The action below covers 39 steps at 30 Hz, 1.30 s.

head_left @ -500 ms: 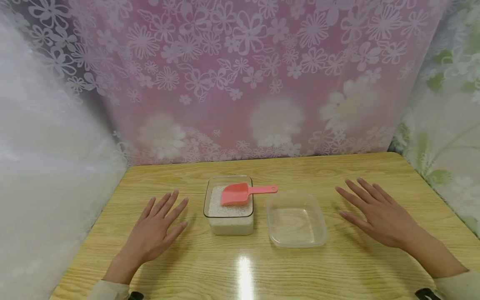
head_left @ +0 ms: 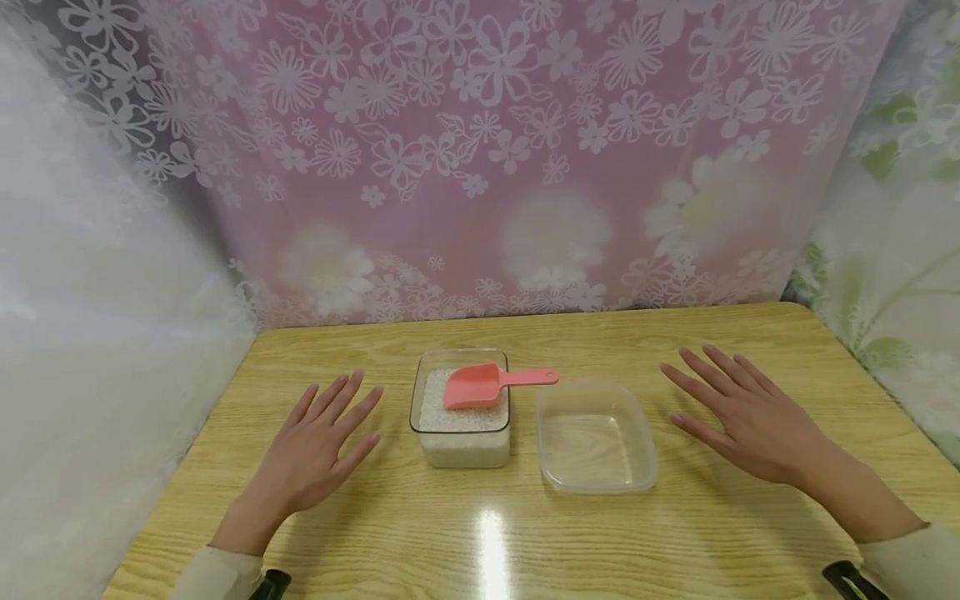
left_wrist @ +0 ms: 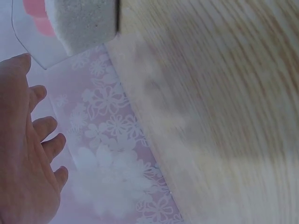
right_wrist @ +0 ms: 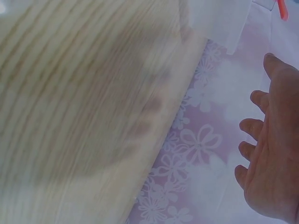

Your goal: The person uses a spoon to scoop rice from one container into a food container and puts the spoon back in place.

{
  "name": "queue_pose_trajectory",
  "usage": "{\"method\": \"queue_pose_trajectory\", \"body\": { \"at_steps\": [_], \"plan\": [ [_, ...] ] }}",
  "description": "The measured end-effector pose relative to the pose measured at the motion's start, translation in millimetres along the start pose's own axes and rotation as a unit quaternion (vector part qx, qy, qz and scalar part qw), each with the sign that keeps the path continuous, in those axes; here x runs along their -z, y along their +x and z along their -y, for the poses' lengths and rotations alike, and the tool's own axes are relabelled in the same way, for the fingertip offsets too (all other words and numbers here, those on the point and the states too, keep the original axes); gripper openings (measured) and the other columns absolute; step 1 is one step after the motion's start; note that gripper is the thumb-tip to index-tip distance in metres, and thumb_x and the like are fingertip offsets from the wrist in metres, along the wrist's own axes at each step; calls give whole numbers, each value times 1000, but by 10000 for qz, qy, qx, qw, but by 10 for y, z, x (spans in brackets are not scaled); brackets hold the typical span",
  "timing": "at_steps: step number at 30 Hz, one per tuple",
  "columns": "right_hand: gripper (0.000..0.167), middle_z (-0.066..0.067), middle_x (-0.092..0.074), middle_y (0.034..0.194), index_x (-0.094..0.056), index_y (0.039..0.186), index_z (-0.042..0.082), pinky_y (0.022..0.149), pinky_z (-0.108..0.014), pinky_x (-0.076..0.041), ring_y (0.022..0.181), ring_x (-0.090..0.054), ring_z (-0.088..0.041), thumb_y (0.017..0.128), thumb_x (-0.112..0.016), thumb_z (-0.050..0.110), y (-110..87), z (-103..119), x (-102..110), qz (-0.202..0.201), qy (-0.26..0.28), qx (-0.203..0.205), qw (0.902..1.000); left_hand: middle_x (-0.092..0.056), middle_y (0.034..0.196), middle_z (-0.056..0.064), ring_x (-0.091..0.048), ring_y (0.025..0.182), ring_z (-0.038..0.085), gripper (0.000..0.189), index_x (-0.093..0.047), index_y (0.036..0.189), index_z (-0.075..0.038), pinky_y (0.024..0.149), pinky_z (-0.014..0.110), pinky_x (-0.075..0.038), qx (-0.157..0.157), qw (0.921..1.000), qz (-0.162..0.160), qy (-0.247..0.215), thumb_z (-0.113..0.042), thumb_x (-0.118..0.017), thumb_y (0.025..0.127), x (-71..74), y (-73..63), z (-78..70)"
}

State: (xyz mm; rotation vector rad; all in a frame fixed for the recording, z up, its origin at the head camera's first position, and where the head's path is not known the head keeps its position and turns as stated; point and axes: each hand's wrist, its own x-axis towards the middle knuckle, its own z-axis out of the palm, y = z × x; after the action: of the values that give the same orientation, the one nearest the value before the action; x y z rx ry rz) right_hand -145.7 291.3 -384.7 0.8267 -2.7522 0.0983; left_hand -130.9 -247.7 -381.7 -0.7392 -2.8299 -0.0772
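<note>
So, calling the far edge of the tabletop [head_left: 420,542] 12 o'clock: both hands are free, fingers loosely spread, palms down, holding nothing. Going by the shadows and the wrist views, they're hovering over the wood. The left hand [head_left: 311,454] sits somewhere between 8 and 9 o'clock from the clear box of pale grain [head_left: 465,450], near it but not touching, its fingers aimed at roughly 1. The right hand [head_left: 757,425] is out at about 3 o'clock from the see-through tub [head_left: 598,477], also apart from it, fingers aimed at 10 or 11.

The box stands upright with a dark rim. The pink scoop [head_left: 476,386] has its bowl over the grain, mouth toward 9, and its handle crosses the rim toward 3, ending right by the tub's 11 o'clock corner. Can't tell if it touches there. The tub stands just beside the box, between its 3 and 4, and you can see wood through the bottom.

Pink floral sheet [head_left: 450,125] behind at 12, pale sleeves [head_left: 217,575] at the wrists, and a streak of glare [head_left: 491,550] on the wood around 6.
</note>
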Motion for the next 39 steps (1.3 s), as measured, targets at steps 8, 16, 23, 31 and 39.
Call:
{"method": "queue_pose_trajectory", "body": {
  "at_steps": [8, 16, 23, 31, 39],
  "plan": [
    [68, -16, -30, 152, -28, 153, 21, 116, -45, -3, 142, -17, -33, 95, -55, 44, 113, 62, 31, 2, -49, 159, 9999, -23, 156, 9, -20, 142, 26, 59, -33, 151, -23, 115, 49, -10, -39, 10000, -12, 32, -51, -40, 100, 40, 94, 6],
    [68, -15, -27, 153, -27, 153, 20, 116, -46, -3, 142, -17, -34, 96, -53, 46, 257, 145, 56, -1, -33, 328, 9995, -17, 158, 7, -17, 143, 26, 60, -31, 152, -22, 116, 48, -9, -190, 9998, 30, 99, -51, -38, 100, 84, 183, -15],
    [67, -12, -23, 156, -27, 153, 20, 116, -47, -4, 143, -15, -32, 97, -52, 46, 369, 217, 84, 11, 7, 426, 9991, -20, 157, 8, -17, 143, 26, 59, -29, 152, -24, 116, 47, -9, -272, 9996, 8, 100, -50, -38, 101, 84, 228, -30],
    [66, -15, -26, 154, -27, 153, 20, 116, -47, -5, 141, -18, -34, 97, -49, 48, 473, 310, 106, 92, -15, 444, 9990, -19, 157, 7, -15, 144, 24, 59, -28, 153, -24, 116, 45, -8, -414, 9991, -22, 95, -50, -38, 100, 84, 294, -51],
    [65, -11, -22, 156, -27, 153, 21, 116, -46, -6, 142, -17, -33, 98, -47, 49, 584, 392, 118, 192, -14, 467, 9987, -22, 156, 9, -16, 143, 25, 59, -30, 152, -22, 116, 45, -9, -557, 9984, -65, 75, -49, -38, 101, 65, 333, -75]
  ]
}}
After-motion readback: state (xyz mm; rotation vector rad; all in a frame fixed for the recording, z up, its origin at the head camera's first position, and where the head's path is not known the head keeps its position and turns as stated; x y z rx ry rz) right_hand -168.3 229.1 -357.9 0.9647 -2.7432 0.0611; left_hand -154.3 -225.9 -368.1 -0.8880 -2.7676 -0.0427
